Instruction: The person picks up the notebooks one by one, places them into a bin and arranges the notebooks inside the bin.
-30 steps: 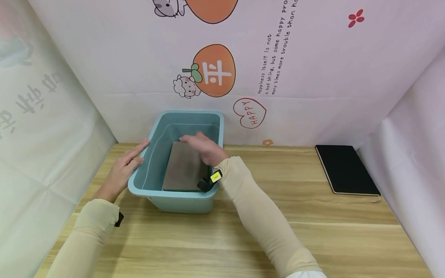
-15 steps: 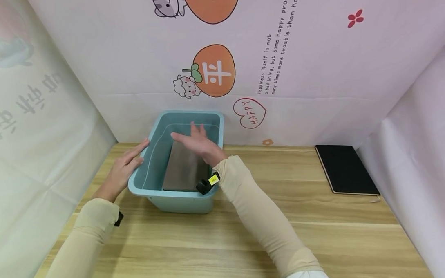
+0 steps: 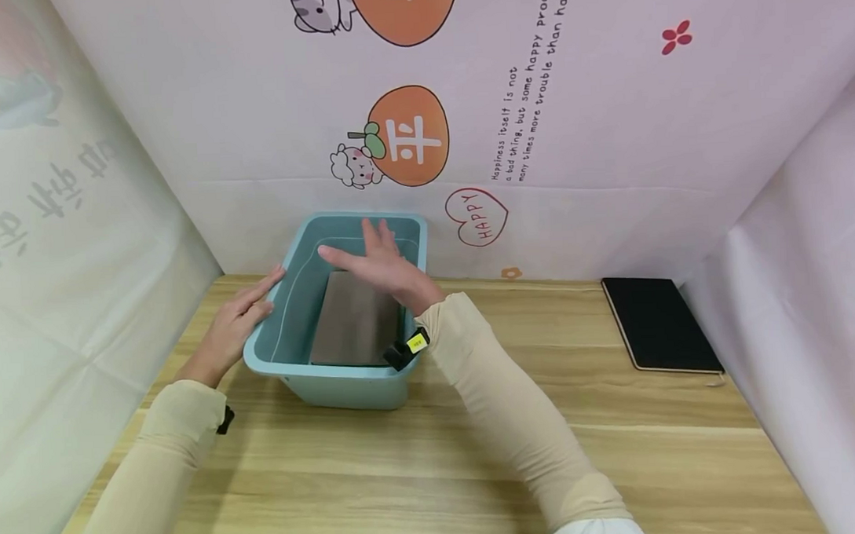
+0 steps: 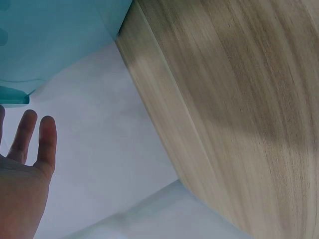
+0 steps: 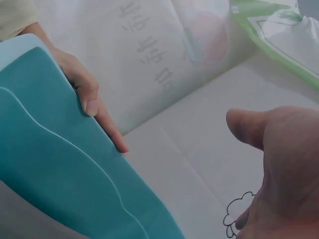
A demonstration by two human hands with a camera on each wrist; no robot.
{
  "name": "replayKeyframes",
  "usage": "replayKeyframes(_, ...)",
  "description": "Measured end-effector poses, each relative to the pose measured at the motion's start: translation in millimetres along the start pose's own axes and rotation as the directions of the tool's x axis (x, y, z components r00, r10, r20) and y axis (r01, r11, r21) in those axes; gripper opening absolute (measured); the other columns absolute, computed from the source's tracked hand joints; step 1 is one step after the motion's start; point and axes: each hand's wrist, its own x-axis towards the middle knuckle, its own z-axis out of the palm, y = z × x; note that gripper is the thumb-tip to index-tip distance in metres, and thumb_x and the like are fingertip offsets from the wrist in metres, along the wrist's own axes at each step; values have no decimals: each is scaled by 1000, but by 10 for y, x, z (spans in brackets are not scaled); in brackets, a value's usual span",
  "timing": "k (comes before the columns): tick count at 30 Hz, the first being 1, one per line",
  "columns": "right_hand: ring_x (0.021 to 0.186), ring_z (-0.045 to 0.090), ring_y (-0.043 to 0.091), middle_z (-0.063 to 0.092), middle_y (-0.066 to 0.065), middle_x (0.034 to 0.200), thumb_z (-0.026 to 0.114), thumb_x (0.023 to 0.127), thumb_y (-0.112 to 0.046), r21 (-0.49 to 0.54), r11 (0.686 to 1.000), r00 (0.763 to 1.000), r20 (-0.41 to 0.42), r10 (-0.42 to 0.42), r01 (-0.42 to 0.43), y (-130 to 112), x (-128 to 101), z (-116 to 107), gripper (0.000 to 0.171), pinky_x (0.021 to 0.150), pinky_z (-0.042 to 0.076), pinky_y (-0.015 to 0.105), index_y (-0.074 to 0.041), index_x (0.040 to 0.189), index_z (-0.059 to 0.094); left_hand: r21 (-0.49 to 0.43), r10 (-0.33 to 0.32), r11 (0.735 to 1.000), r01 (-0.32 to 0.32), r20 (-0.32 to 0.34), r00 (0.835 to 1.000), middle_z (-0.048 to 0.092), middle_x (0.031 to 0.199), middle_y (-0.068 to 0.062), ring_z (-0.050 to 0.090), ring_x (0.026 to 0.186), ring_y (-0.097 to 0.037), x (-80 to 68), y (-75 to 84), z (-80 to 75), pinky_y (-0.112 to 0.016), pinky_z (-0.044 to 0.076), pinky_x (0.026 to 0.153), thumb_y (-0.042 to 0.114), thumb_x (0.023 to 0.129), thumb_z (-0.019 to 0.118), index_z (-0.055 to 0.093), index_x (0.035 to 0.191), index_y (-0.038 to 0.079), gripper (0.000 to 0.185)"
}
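One teal bin [image 3: 333, 384] holding a brown notebook [image 3: 354, 328], right hand [image 3: 381, 265] above

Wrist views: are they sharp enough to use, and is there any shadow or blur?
Left wrist: the table grain is smeared, with a broad soft shadow; the left hand is soft. Right wrist: the right hand is close and out of focus; the bin edge is fairly crisp.

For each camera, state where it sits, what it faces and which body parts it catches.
Head: worn high, faces down at teal bin, both hands and sleeves in view.
Left wrist: at left hand, faces bin corner, table, wall.
Right wrist: at right hand, faces bin wall and left hand.
Shared: all three show the bin.
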Motion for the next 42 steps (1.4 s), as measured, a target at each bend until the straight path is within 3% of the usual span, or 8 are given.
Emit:
replayKeyframes(8, 160, -17, 30, -16, 3, 174, 55, 94, -67, -207, 972, 986, -97, -132, 110, -34, -35, -109, 102, 124, -3, 68, -21, 166, 0, -8, 0, 1000, 0, 5, 1000, 26, 169, 13, 25, 156, -33, 16, -17, -14, -64, 29, 116, 38, 109, 45, 39, 155, 44, 47)
replayKeyframes(16, 160, -18, 30, -14, 5, 174, 54, 93, -68, -364, 920, 974, -104, -199, 149, 66, -69, -195, 100, 124, -6, 66, -19, 166, 7, 2, 8, 1000, -8, -13, 1000, 28, 168, 11, 28, 154, -32, 16, -5, -6, -61, 31, 114, 37, 109, 46, 40, 155, 44, 47)
replayKeyframes(22, 160, -18, 33, -13, 2, 174, 53, 96, -66, -483, 854, 965, -64, -254, 193, 166, -118, -277, 91, 124, -9, 65, -21, 165, 17, -2, 7, 1000, -7, -2, 1000, 27, 167, 17, 26, 156, -32, -1, -4, -7, -63, 27, 116, 37, 109, 46, 39, 155, 43, 47)
replayKeyframes(29, 160, -10, 34, -2, 6, 174, 55, 95, -68, -656, 727, 925, -119, -362, 200, 275, -96, -329, 82, 125, -3, 67, -19, 159, 36, -13, 1, 1000, -1, -7, 1000, 28, 168, 13, 26, 156, -31, -9, 12, -10, -62, 27, 117, 35, 109, 45, 40, 155, 42, 47)
replayKeyframes(31, 160, -7, 34, 0, 7, 174, 55, 94, -69, -690, 697, 915, -130, -382, 193, 320, -91, -350, 83, 124, -2, 68, -20, 159, 36, -7, 1, 1000, -1, -4, 1000, 27, 168, 13, 26, 156, -32, -9, 15, -12, -64, 27, 117, 35, 109, 45, 39, 156, 42, 47)
replayKeyframes(34, 160, -7, 36, 0, 7, 174, 52, 94, -72, -714, 677, 908, -147, -393, 178, 398, -84, -390, 86, 124, -1, 68, -23, 162, 30, -4, -1, 1000, 1, -4, 1000, 27, 168, 15, 26, 156, -32, -8, 12, -6, -64, 27, 117, 35, 109, 45, 39, 155, 43, 47)
replayKeyframes(42, 160, -9, 38, -9, 5, 174, 37, 97, -75, -746, 656, 918, -171, -357, 116, 597, -105, -538, 86, 123, -4, 69, -31, 166, 11, -16, 4, 1000, -4, -1, 1000, 27, 169, 12, 26, 155, -32, -3, 7, -1, -63, 28, 115, 33, 110, 44, 39, 156, 42, 48)
